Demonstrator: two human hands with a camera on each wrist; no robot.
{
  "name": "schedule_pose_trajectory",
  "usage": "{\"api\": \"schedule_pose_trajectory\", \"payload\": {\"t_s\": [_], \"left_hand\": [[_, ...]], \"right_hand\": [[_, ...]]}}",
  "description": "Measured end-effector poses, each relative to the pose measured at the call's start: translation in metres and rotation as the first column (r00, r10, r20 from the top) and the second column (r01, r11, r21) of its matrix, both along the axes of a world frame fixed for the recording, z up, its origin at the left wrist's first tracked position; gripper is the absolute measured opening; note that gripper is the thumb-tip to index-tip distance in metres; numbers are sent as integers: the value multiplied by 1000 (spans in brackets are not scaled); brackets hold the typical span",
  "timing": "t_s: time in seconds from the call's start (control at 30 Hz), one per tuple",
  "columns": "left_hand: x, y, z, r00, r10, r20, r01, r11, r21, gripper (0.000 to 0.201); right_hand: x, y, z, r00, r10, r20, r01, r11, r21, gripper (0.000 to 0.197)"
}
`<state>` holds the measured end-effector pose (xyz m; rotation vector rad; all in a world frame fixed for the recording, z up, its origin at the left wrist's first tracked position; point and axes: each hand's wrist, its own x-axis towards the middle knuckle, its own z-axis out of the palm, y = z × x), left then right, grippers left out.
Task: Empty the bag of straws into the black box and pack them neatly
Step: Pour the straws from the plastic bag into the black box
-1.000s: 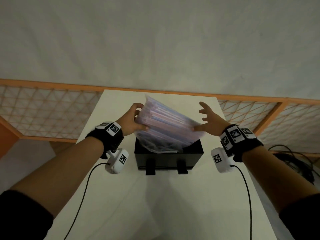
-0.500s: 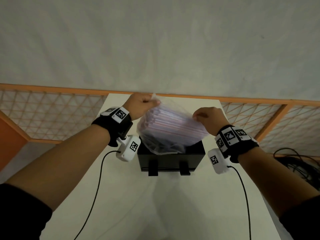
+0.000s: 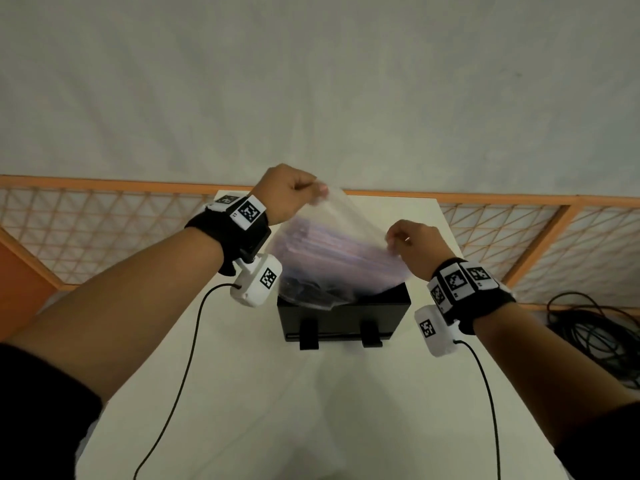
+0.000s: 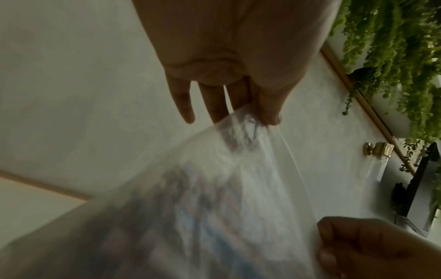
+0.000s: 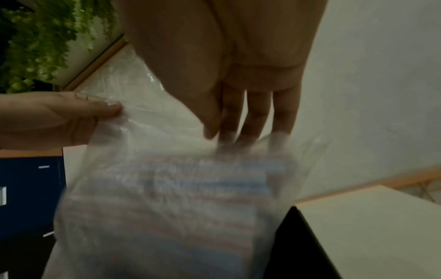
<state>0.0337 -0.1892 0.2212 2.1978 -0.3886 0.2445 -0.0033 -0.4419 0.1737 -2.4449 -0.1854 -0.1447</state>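
Observation:
A clear plastic bag of pink and blue straws hangs tilted over the open black box, its lower end down inside the box. My left hand pinches the bag's upper far corner. My right hand pinches the bag's right edge, lower than the left. In the left wrist view my left hand holds the bag between thumb and fingers. In the right wrist view my right hand grips the blurred bag beside the box wall.
The box stands mid-way along a narrow white table. An orange-framed lattice fence runs behind the table. Black cables lie coiled on the floor at the right. Thin black wires run from both wrist cameras across the table.
Both hands went from flat against the bag's sides to pinching its top edge. The left hand has lifted its corner higher, tilting the bag and stretching the plastic.

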Motion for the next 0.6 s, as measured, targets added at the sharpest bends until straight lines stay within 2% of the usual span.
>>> {"api": "schedule_pose_trajectory", "payload": {"t_s": [0.1, 0.33, 0.5, 0.53, 0.6], "left_hand": [[-2, -7, 4, 1000, 21, 23, -21, 1000, -9, 19], [-3, -25, 16, 1000, -8, 26, 10, 997, -73, 20], [-2, -23, 21, 998, 39, 48, -33, 993, -116, 19], [-4, -24, 22, 999, 17, 31, -14, 995, -99, 18], [-7, -27, 20, 999, -45, -26, 44, 998, -41, 18]], "right_hand": [[0, 3, -2, 999, -49, 20, 47, 995, 92, 17], [-4, -3, -3, 995, -91, -28, 94, 990, 105, 19], [-13, -7, -6, 981, -108, 160, 80, 982, 168, 12], [-14, -6, -6, 988, -68, 138, 51, 991, 127, 21], [-15, -3, -15, 997, 31, -68, -36, 997, -62, 49]]}}
